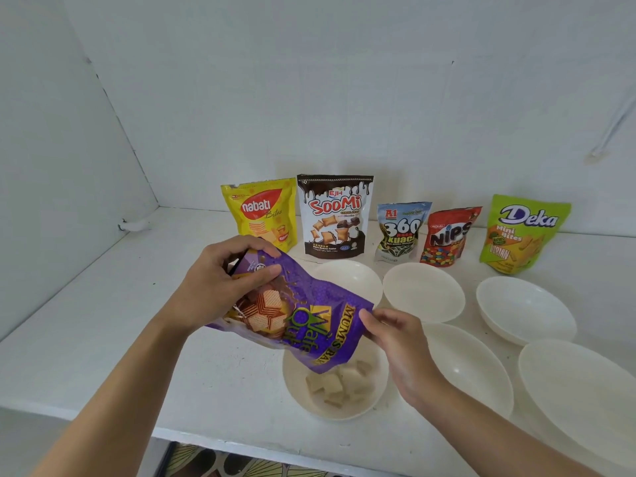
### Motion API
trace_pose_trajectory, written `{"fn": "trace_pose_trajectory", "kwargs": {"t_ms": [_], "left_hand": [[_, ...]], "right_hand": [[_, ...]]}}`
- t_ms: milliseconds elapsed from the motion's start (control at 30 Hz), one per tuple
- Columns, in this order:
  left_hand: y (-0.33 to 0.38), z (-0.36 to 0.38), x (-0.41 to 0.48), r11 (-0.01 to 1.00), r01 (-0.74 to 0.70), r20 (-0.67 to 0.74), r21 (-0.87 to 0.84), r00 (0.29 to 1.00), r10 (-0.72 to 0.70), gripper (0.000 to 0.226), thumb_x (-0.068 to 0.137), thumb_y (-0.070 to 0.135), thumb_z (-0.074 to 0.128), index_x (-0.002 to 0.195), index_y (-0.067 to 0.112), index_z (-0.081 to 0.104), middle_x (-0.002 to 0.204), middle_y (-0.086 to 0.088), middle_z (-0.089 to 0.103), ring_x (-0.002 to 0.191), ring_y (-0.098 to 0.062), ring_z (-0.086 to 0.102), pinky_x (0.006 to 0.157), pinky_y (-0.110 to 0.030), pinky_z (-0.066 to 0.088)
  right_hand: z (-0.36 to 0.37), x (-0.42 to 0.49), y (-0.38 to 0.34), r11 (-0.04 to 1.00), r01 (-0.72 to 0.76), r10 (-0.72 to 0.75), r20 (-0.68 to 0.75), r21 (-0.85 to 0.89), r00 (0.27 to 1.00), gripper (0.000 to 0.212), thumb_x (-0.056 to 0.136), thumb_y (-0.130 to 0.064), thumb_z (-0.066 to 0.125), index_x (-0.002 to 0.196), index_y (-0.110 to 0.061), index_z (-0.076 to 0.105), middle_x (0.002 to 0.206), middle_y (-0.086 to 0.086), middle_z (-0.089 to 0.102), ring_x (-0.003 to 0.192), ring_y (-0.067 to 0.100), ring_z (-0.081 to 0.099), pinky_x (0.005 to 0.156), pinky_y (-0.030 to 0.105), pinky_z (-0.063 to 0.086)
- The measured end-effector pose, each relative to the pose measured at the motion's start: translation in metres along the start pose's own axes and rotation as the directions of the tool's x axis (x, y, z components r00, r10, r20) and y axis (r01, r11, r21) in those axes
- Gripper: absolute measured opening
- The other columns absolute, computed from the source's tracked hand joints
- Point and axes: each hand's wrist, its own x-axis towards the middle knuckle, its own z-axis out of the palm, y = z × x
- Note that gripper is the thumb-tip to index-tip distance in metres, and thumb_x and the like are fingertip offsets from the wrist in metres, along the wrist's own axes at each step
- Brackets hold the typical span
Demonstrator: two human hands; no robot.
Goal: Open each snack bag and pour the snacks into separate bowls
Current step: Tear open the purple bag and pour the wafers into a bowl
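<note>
Bags: nabati (258, 215), SOOMi (335, 216), 360 (401, 233), NIPS (449, 238), Deka (523, 235), MUM'S (332, 299)

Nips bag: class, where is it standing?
Head view, back row, right of centre: the Nips bag stands between the Kuaci bag and the Deka bag.

— The purple bag (320, 304), mid-frame: what does it look made of?
— Thin plastic film, glossy, creased, with bright glints.
— And the Soomi bag (335, 215) and Deka bag (523, 235) behind?
— The same shiny printed film, smoother, less crumpled.
— The near bowl (296, 394)?
— Cream, smooth, a soft sheen; plastic or ceramic cannot be told.
— The wafers (330, 383) in it?
— Pale, dry, matt.
— The shelf (137, 339)?
— White, painted-looking, matt, faintly speckled. The wall (309, 80) above is matt white too.
</note>
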Motion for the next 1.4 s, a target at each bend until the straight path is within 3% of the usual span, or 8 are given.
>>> {"fn": "trace_pose_trajectory", "kwargs": {"t_ms": [133,333,500,667,867,1100,1200,1400], "left_hand": [[0.001,-0.002,0.003,0.997,0.003,-0.026,-0.082,1.000,-0.005,0.019,0.089,0.011,0.071,0.107,0.014,0.071,0.108,-0.005,0.073,0.107,-0.027,0.071,0.074,-0.044,0.064],[0.000,-0.002,0.002,0.999,-0.041,0.011,0.032,0.999,0.040,0.022,0.083,0.020,0.075,0.104,0.017,0.072,0.104,-0.003,0.074,0.101,-0.023,0.072,0.078,-0.041,0.064],[0.003,-0.002,0.004,0.999,-0.017,-0.016,-0.040,1.000,0.016,0.019,0.087,0.014,0.072,0.105,0.017,0.072,0.105,0.001,0.074,0.105,-0.021,0.071,0.071,-0.035,0.064],[0.002,-0.004,0.006,0.998,-0.041,-0.008,0.037,0.999,0.041,0.020,0.085,0.015,0.075,0.104,0.019,0.073,0.103,0.005,0.074,0.104,-0.019,0.071,0.072,-0.032,0.064],[0.005,-0.002,0.006,0.999,-0.041,-0.027,-0.035,0.999,0.040,0.016,0.089,0.012,0.071,0.104,0.018,0.071,0.105,0.001,0.073,0.107,-0.020,0.070,0.069,-0.033,0.064],[0.010,-0.003,0.009,0.989,-0.101,0.021,0.110,0.995,0.099,0.013,0.086,0.018,0.075,0.099,0.020,0.072,0.100,0.008,0.072,0.101,-0.015,0.070,0.068,-0.026,0.062],[0.011,-0.002,0.009,0.989,-0.122,-0.023,0.083,0.992,0.124,0.013,0.087,0.015,0.075,0.099,0.017,0.072,0.097,0.006,0.074,0.097,-0.014,0.072,0.066,-0.022,0.060],[0.009,-0.005,0.008,0.989,-0.091,-0.024,0.116,0.995,0.094,0.015,0.086,0.019,0.076,0.100,0.022,0.073,0.098,0.011,0.074,0.098,-0.014,0.072,0.068,-0.026,0.062]], "right_hand": [[0.002,0.000,-0.007,0.996,0.090,-0.089,-0.044,0.019,0.995,0.021,0.094,-0.012,0.067,0.078,0.002,0.069,0.086,0.025,0.070,0.080,0.025,0.063,0.090,0.046,0.053],[0.002,-0.002,0.001,0.995,-0.094,0.091,0.064,0.038,0.994,0.022,0.093,-0.007,0.066,0.073,0.002,0.067,0.082,0.018,0.071,0.085,0.029,0.068,0.086,0.040,0.058],[0.003,0.000,-0.006,0.999,0.050,-0.050,-0.008,0.012,0.999,0.026,0.094,-0.012,0.066,0.084,0.012,0.064,0.088,0.026,0.070,0.082,0.026,0.067,0.089,0.041,0.056],[0.004,-0.001,-0.005,0.995,-0.104,0.104,0.105,0.000,0.989,0.025,0.095,-0.008,0.065,0.071,-0.001,0.065,0.084,0.018,0.073,0.086,0.031,0.069,0.091,0.046,0.058],[0.004,-0.002,-0.011,0.999,0.019,-0.020,0.009,0.039,1.000,0.022,0.095,-0.011,0.064,0.084,0.008,0.065,0.089,0.021,0.074,0.082,0.023,0.071,0.082,0.036,0.060],[0.003,-0.004,-0.004,0.998,-0.064,0.064,0.077,-0.004,0.995,0.022,0.094,-0.012,0.067,0.073,-0.005,0.071,0.090,0.019,0.074,0.088,0.031,0.072,0.086,0.044,0.059],[0.006,-0.005,-0.006,1.000,-0.016,0.016,0.008,0.011,1.000,0.019,0.094,-0.012,0.066,0.082,0.002,0.070,0.089,0.017,0.075,0.084,0.026,0.072,0.083,0.040,0.060],[0.004,-0.008,-0.001,0.997,-0.083,0.083,0.082,-0.006,0.993,0.021,0.094,-0.012,0.067,0.084,0.006,0.069,0.093,0.022,0.074,0.085,0.032,0.073,0.092,0.050,0.057]]}}
